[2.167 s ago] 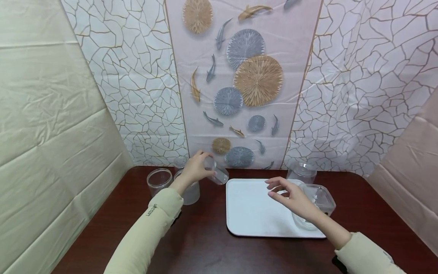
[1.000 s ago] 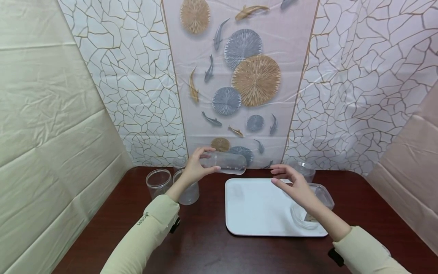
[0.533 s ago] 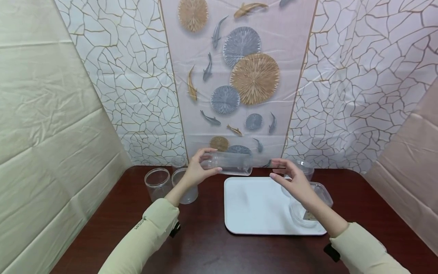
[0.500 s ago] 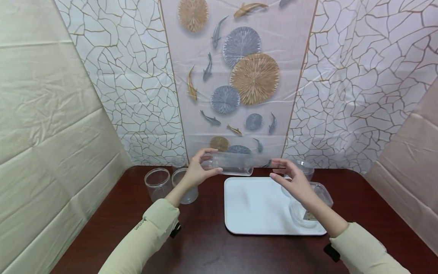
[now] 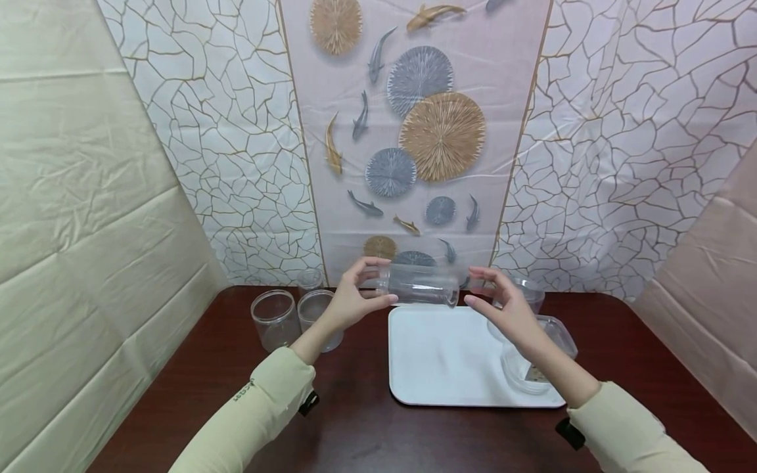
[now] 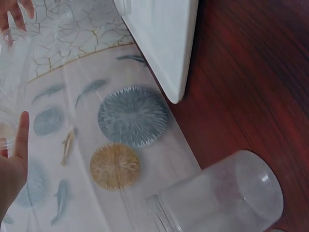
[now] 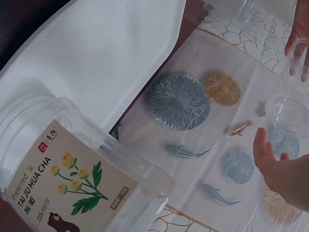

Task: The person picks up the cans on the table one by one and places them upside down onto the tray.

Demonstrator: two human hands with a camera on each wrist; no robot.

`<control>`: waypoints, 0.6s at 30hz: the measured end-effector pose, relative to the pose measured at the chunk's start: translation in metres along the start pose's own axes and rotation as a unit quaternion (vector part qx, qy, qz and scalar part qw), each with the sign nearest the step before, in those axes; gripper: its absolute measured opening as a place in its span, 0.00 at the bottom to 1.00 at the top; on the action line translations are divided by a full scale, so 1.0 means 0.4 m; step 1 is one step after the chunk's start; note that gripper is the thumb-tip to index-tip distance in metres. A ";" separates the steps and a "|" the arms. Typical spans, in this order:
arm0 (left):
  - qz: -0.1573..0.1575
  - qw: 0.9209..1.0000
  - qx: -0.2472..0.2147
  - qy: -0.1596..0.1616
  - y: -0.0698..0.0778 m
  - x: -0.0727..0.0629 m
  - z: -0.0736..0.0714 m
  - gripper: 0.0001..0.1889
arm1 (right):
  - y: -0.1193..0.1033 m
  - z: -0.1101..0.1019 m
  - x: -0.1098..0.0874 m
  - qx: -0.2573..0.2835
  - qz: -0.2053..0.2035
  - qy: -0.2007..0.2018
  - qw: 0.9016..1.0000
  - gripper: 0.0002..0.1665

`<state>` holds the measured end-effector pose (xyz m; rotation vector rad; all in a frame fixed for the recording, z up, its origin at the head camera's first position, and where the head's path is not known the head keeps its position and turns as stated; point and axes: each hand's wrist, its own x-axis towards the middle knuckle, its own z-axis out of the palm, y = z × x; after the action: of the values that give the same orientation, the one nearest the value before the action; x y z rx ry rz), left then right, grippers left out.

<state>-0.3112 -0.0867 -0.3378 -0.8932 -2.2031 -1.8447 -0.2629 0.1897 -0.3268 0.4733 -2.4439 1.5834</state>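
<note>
My left hand (image 5: 349, 305) grips one end of a clear plastic jar (image 5: 422, 286), with the thumb underneath and the fingers behind. The jar lies nearly level in the air above the back edge of a white tray (image 5: 437, 361), its other end pointing right. Just beyond that end is my right hand (image 5: 511, 315), thumb and fingers spread apart and holding nothing. A narrow gap separates them in the head view. In the right wrist view the jar's round end (image 7: 287, 113) appears near the right thumb (image 7: 263, 150).
On the left stand several clear jars, including a front one (image 5: 275, 322) and a small one (image 5: 310, 280) behind. To the right, a clear jar with a printed flower label (image 7: 72, 179) lies on the tray. Another clear container (image 5: 529, 293) stands behind it. A patterned cloth hangs at the back.
My left hand has raised the jar from near the left jars, turned it level and carried it right, towards the right hand. The right hand has shifted slightly, staying apart from the jar.
</note>
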 end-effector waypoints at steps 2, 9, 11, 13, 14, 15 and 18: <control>0.001 1.000 -0.003 -0.002 -0.008 -0.001 0.006 0.28 | -0.002 0.001 0.001 0.020 -0.004 -0.001 1.000 0.30; 0.001 1.000 -0.025 -0.013 -0.008 -0.019 0.032 0.29 | -0.001 0.002 0.001 0.064 -0.012 -0.011 0.998 0.30; 0.005 0.999 -0.032 -0.015 -0.005 -0.022 0.038 0.29 | -0.001 0.002 0.001 0.066 -0.013 -0.016 0.998 0.30; 0.008 0.999 -0.036 -0.013 -0.002 -0.023 0.042 0.29 | -0.002 0.002 0.001 0.067 -0.016 -0.021 0.997 0.30; 0.010 0.999 -0.036 -0.012 0.000 -0.024 0.044 0.29 | -0.003 0.001 0.001 0.068 -0.017 -0.025 0.997 0.29; 0.012 0.999 -0.038 -0.010 0.002 -0.024 0.046 0.29 | -0.004 0.001 0.001 0.069 -0.018 -0.029 0.997 0.29; 0.019 0.999 -0.046 -0.007 0.006 -0.025 0.051 0.29 | -0.005 -0.002 -0.002 0.073 -0.023 -0.042 0.996 0.28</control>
<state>-0.2963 -0.0712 -0.3452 -0.9591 -2.1088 -1.9411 -0.2617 0.1897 -0.3252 0.6268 -2.3676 1.7647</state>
